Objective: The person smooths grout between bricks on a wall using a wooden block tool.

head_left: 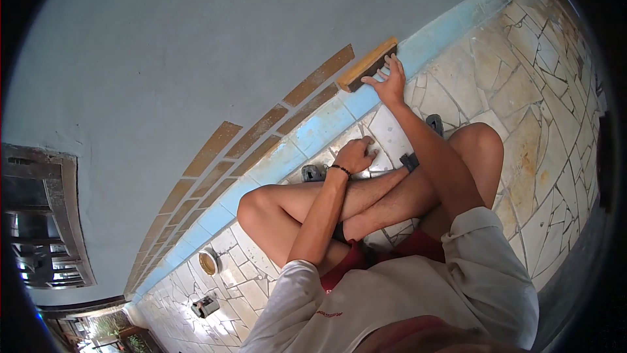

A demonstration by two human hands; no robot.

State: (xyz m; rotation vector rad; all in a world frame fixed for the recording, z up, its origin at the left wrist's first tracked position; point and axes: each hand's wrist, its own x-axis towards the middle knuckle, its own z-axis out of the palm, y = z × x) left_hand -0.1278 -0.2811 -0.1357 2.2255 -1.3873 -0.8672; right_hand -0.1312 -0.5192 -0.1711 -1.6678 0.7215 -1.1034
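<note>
My right hand (390,80) reaches to the wall's foot, its spread fingertips against the dark lower face of a yellow-brown block (369,65). The block lies along the wall just above the light-blue tile strip (326,123). Brown brick-shaped patches (320,75) run in rows along the wall to the left of the block. My left hand (356,156), with a dark beaded bracelet at the wrist, hangs over the pale floor near my crossed legs. Its fingers are apart and somewhat bent, with nothing seen in them.
On the stone-pieced floor (450,92) at the lower left stand a round white container (208,261) with brownish contents and a small grey-and-dark object (204,306). A wooden-framed window (68,216) is at the far left. My knees are folded close to the wall.
</note>
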